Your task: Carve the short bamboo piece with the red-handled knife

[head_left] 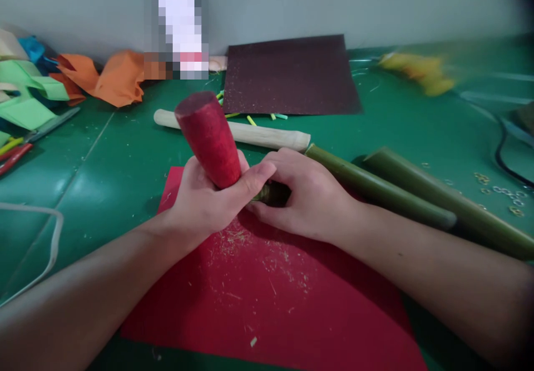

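My left hand (pixel 206 196) is closed around the narrow end of a red club-shaped piece (pixel 206 134) that stands tilted up and to the left. Beside it, my right hand (pixel 306 196) is wrapped over the end of a green bamboo stalk (pixel 375 187) lying on the table. The two hands touch above a red sheet (pixel 271 304) strewn with pale shavings. What lies under the fingers where the red piece meets the bamboo is hidden.
A second green bamboo length (pixel 442 198) lies at the right. Behind the hands lie a pale wooden stick (pixel 258 134) and a dark brown sheet (pixel 292 76). Orange paper (pixel 117 79) and green paper (pixel 29 98) sit at the left. The table (pixel 104 165) is green.
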A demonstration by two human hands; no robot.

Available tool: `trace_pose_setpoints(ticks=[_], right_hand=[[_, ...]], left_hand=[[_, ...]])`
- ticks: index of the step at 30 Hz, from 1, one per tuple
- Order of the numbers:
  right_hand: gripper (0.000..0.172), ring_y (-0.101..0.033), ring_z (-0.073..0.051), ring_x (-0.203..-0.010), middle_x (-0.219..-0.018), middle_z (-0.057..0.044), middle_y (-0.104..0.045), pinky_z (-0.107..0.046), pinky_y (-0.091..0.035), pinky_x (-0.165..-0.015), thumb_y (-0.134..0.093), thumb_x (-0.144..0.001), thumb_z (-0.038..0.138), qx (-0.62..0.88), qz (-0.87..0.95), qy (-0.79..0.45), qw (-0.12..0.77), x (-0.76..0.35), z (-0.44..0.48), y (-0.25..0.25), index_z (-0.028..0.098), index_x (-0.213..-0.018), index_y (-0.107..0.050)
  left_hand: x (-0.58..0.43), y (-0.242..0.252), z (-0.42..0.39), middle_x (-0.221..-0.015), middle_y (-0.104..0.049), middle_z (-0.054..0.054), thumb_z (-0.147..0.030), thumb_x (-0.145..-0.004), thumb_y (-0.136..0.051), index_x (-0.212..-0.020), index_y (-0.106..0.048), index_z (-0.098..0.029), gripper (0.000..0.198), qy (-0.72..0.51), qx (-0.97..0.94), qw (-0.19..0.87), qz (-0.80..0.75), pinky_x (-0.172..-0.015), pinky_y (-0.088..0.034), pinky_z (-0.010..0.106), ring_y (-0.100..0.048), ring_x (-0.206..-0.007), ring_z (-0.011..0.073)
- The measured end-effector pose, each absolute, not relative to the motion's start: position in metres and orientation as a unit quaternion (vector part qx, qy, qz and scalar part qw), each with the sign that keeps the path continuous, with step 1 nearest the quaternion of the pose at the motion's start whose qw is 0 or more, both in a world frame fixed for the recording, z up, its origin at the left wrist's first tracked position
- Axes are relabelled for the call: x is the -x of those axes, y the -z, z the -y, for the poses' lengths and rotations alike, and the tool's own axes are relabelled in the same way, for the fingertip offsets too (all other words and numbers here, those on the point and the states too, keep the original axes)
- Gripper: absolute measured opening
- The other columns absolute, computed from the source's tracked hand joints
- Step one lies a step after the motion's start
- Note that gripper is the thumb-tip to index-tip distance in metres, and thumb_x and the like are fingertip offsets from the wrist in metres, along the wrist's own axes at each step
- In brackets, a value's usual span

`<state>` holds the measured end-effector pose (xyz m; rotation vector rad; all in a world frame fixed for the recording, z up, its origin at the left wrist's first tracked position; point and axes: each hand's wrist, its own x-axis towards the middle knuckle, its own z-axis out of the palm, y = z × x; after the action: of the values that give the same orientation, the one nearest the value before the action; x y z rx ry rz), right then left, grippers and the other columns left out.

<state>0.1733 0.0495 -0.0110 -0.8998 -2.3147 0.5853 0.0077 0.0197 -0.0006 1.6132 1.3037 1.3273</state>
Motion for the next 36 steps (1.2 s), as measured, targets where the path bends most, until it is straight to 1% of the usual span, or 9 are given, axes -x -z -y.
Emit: trace_pose_setpoints(ticks=[5,11,17,21,24,28,31,34,36], right_hand=[[0.008,-0.051,-0.016,-0.071,-0.073,-0.002,-0.058,-0.03,-0.041,-0.067,-0.063,-0.073,0.025,0.335,0.872,-0.209,0.289,-0.1744,-0.0492,0.0107,0.019,-0.075,-0.059],[0.013,-0.057,-0.021,-0.081,-0.085,-0.007,-0.065,-0.033,-0.044,-0.073,-0.062,-0.073,0.027,0.344,0.874,-0.212,0.271,-0.173,-0.0473,0.0106,0.017,-0.082,-0.063],[0.012,-0.055,-0.018,-0.077,-0.08,-0.005,-0.063,-0.031,-0.041,-0.069,-0.062,-0.072,0.027,0.349,0.87,-0.222,0.268,-0.1726,-0.0468,0.0096,0.018,-0.08,-0.061],[0.01,-0.051,-0.016,-0.073,-0.076,-0.002,-0.058,-0.03,-0.039,-0.067,-0.062,-0.072,0.027,0.338,0.869,-0.223,0.284,-0.1726,-0.0466,0.0112,0.02,-0.074,-0.054],[0.016,-0.046,-0.014,-0.068,-0.07,0.001,-0.052,-0.029,-0.037,-0.065,-0.062,-0.072,0.024,0.332,0.87,-0.213,0.297,-0.1728,-0.0459,0.0121,0.021,-0.071,-0.047],[0.019,-0.045,-0.014,-0.067,-0.07,0.001,-0.05,-0.028,-0.035,-0.063,-0.062,-0.071,0.02,0.325,0.872,-0.211,0.299,-0.1727,-0.0459,0.012,0.022,-0.071,-0.044],[0.017,-0.046,-0.014,-0.068,-0.071,0.0,-0.052,-0.029,-0.036,-0.064,-0.062,-0.071,0.021,0.328,0.873,-0.208,0.295,-0.172,-0.0464,0.0117,0.021,-0.07,-0.046],[0.009,-0.051,-0.017,-0.074,-0.076,-0.003,-0.059,-0.031,-0.04,-0.068,-0.061,-0.072,0.025,0.338,0.872,-0.212,0.284,-0.1714,-0.0467,0.0118,0.019,-0.075,-0.054],[0.011,-0.055,-0.019,-0.078,-0.081,-0.005,-0.062,-0.032,-0.042,-0.07,-0.062,-0.072,0.027,0.347,0.871,-0.212,0.276,-0.1714,-0.0463,0.0117,0.018,-0.079,-0.059]], left_hand=[[-0.008,0.003,-0.0198,-0.049,-0.05,-0.004,-0.036,-0.078,-0.076,-0.053,-0.052,-0.019,0.038,-0.515,-0.615,0.312,-0.509,-0.044,-0.043,0.021,-0.047,-0.045,0.0075],[-0.0078,0.0011,-0.0226,-0.052,-0.051,-0.005,-0.031,-0.078,-0.075,-0.058,-0.057,-0.02,0.028,-0.538,-0.58,0.313,-0.526,-0.046,-0.044,0.021,-0.045,-0.047,0.007],[-0.0068,0.0004,-0.0225,-0.05,-0.046,-0.003,-0.04,-0.081,-0.072,-0.054,-0.054,-0.02,0.039,-0.548,-0.581,0.326,-0.506,-0.044,-0.041,0.023,-0.038,-0.045,0.0072],[-0.007,-0.0003,-0.02,-0.051,-0.048,-0.004,-0.036,-0.079,-0.073,-0.053,-0.051,-0.019,0.038,-0.52,-0.604,0.34,-0.499,-0.045,-0.042,0.022,-0.043,-0.046,0.0071],[-0.0076,-0.0019,-0.0188,-0.051,-0.051,-0.004,-0.033,-0.078,-0.073,-0.053,-0.05,-0.019,0.036,-0.497,-0.632,0.337,-0.49,-0.046,-0.043,0.021,-0.047,-0.047,0.0072],[-0.0082,-0.0008,-0.0174,-0.05,-0.053,-0.004,-0.031,-0.076,-0.075,-0.053,-0.052,-0.019,0.035,-0.494,-0.64,0.319,-0.494,-0.045,-0.042,0.021,-0.048,-0.046,0.0072],[-0.0086,0.0025,-0.0168,-0.053,-0.057,-0.004,-0.032,-0.076,-0.077,-0.057,-0.057,-0.019,0.03,-0.512,-0.628,0.289,-0.511,-0.047,-0.044,0.019,-0.051,-0.048,0.0069],[-0.0087,0.0039,-0.019,-0.055,-0.058,-0.005,-0.031,-0.075,-0.079,-0.06,-0.058,-0.02,0.028,-0.534,-0.605,0.27,-0.525,-0.049,-0.045,0.019,-0.052,-0.05,0.0072],[-0.0083,0.0032,-0.0218,-0.055,-0.056,-0.005,-0.03,-0.076,-0.077,-0.06,-0.058,-0.02,0.028,-0.547,-0.584,0.269,-0.536,-0.049,-0.045,0.02,-0.051,-0.05,0.0074]])
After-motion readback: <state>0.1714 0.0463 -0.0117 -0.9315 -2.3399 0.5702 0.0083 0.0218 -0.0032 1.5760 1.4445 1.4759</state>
